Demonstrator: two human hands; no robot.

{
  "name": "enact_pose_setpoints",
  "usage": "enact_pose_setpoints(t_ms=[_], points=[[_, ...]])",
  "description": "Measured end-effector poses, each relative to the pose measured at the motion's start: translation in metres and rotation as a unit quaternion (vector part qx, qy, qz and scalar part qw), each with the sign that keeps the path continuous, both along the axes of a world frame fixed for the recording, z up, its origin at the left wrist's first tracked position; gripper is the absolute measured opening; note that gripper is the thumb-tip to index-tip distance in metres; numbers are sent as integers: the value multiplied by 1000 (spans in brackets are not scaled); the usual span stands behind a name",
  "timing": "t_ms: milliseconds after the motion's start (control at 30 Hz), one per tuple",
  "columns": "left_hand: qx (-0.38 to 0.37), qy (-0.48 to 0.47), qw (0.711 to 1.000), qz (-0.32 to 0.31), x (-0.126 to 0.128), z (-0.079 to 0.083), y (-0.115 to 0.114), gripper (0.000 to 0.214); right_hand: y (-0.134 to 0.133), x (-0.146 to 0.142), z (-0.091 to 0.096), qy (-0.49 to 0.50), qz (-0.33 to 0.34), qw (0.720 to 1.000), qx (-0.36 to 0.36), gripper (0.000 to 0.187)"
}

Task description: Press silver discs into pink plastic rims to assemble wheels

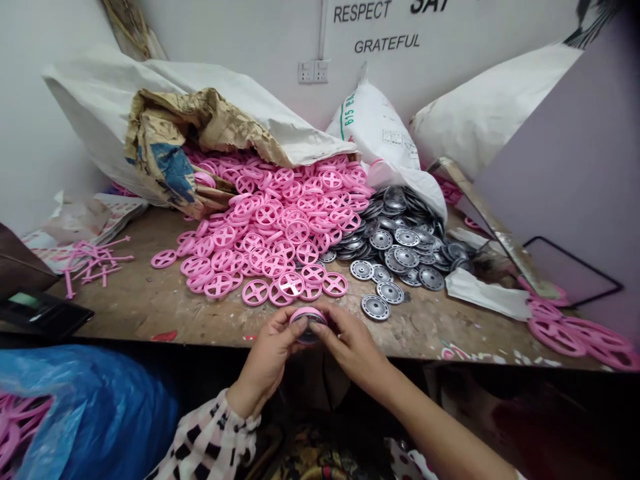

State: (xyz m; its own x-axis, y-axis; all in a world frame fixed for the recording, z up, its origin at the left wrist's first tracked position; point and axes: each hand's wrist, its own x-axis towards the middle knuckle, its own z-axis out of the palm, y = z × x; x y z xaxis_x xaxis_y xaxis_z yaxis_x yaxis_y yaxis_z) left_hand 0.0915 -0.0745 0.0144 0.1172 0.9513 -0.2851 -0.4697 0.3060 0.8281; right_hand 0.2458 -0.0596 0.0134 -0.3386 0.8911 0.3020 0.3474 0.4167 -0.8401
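Note:
My left hand (267, 357) and my right hand (353, 343) meet at the front edge of the wooden table (150, 307). Together they pinch one pink plastic wheel (307, 318) with a grey metal disc set in it, fingers closed on its rim from both sides. Just beyond my hands a big heap of pink spoked wheels (280, 220) spills from a torn sack (200, 127). To its right lies a pile of silver-grey metal discs (400, 243), the nearest one (375, 307) a little past my right fingers.
White sacks (380, 127) lean on the back wall. Pink plastic sprues (95, 257) lie at the left near a dark device (40, 310). A blue plastic bag (95, 407) hangs below the table's left front. More pink rings (575, 333) lie at the right by a lilac panel (575, 187).

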Motion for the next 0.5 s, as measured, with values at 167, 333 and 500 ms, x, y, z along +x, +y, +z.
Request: enact_pose_setpoints(t_ms=[167, 333, 500], points=[[36, 49, 998, 21, 3, -1, -2, 29, -5, -5, -3, 47, -28, 998, -22, 15], [92, 165, 981, 38, -4, -7, -6, 15, -8, -9, -18, 74, -24, 994, -80, 14], [97, 216, 970, 47, -2, -9, -9, 12, -7, -4, -18, 81, 21, 991, -101, 17]])
